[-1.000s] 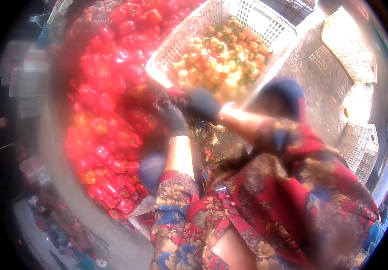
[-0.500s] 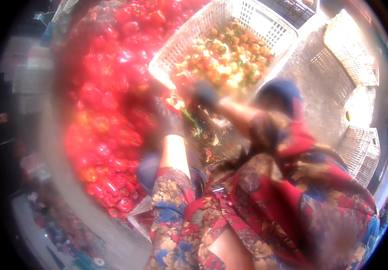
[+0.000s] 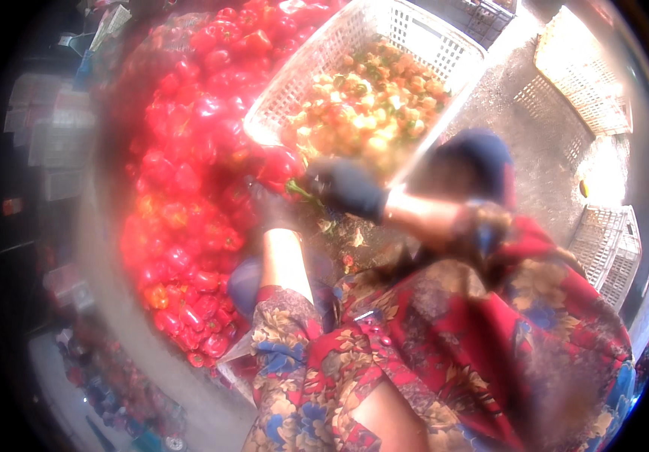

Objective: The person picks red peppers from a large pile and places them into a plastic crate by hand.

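Note:
My left hand (image 3: 268, 205), in a dark glove, is closed on a red bell pepper (image 3: 279, 167) at the edge of a large heap of red bell peppers (image 3: 181, 181). The pepper's green stem (image 3: 299, 190) points right, toward my other hand. My right hand (image 3: 345, 186), in a dark grey glove, is closed close beside that stem. Whatever its fingers hold is hidden and blurred. Just beyond both hands stands a white plastic crate (image 3: 264, 113), partly filled with small pale-orange and green pieces (image 3: 373, 105), too blurred to name surely.
More white slatted crates (image 3: 584, 71) (image 3: 607, 252) stand on the floor at the right. A dark crate (image 3: 482, 19) is at the far edge. Plant scraps (image 3: 356, 237) lie on the ground below my hands. A pale curved rim (image 3: 102, 301) borders the heap on the left.
My right hand has drawn back from over the crate's near corner toward me. A whole red pepper with its stem now shows plainly at my left hand, which has shifted slightly left.

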{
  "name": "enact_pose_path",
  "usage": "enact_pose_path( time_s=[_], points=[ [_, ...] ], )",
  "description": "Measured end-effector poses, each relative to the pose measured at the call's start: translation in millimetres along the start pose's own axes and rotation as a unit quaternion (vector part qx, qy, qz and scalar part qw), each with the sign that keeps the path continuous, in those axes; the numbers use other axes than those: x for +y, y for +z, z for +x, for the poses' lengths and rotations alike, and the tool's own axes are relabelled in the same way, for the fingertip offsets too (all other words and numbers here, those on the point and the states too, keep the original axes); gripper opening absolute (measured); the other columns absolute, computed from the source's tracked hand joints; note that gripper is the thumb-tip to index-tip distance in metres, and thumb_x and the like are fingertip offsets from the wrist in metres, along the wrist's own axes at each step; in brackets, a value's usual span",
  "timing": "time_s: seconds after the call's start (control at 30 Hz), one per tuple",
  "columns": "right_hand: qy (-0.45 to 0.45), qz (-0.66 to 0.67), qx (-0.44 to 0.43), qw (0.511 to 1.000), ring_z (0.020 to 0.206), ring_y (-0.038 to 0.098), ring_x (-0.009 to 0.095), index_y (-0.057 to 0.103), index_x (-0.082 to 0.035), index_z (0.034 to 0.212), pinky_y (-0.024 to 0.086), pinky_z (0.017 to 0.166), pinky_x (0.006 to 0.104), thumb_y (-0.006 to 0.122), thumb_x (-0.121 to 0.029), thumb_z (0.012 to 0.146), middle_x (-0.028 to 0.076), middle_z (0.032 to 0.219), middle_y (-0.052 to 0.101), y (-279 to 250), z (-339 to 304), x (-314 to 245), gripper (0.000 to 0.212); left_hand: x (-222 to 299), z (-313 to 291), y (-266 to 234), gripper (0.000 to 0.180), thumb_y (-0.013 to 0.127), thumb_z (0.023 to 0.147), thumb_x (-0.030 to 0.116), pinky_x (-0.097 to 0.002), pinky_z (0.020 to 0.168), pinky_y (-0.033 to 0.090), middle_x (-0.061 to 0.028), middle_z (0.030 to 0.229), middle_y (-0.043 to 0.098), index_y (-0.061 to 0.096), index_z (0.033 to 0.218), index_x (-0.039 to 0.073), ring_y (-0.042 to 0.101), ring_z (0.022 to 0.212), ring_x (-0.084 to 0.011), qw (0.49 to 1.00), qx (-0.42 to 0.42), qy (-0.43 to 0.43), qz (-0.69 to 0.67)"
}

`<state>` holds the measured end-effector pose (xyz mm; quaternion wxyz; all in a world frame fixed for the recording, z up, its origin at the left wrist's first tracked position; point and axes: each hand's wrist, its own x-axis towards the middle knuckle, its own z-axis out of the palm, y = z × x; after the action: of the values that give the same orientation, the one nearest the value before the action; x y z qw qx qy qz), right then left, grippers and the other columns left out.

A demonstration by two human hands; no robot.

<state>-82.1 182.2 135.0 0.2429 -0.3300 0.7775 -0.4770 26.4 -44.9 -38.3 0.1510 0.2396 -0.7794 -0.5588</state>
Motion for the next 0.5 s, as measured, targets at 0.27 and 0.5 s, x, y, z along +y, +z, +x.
enact_pose_path(
  time_s=[0.27, 0.5],
  points=[
    [0.071, -0.02, -0.189, 0.979, 0.082, 0.067, 0.031, 0.072, -0.011, 0.1, 0.051, 0.076, 0.0401, 0.062, -0.045, 0.085, 0.016, 0.091, 0.07, 6.1, 16.2, 23.2, 0.039, -33.2, 7.2, 20.0, 0.063, 0.034, 0.099, 0.054, -0.0462, 0.108, 0.035, -0.0118, 0.141, 0.044, 0.039, 0.142, 0.008, 0.048, 0.123, -0.0285, 0.988, 0.057, 0.144, 0.007],
    [-0.297, 0.145, -0.168, 0.929, 0.06, 0.06, 0.017, 0.072, -0.01, 0.099, 0.05, 0.059, 0.0325, 0.057, -0.024, 0.09, 0.009, 0.083, 0.07, 21.6, 27.7, 70.6, 0.023, -19.0, 10.5, 13.2, 0.054, 0.033, 0.101, 0.033, -0.0403, 0.115, 0.027, -0.0161, 0.148, 0.038, 0.035, 0.144, 0.0, 0.035, 0.137, -0.0281, 0.992, 0.124, 0.032, -0.009]
  ],
)
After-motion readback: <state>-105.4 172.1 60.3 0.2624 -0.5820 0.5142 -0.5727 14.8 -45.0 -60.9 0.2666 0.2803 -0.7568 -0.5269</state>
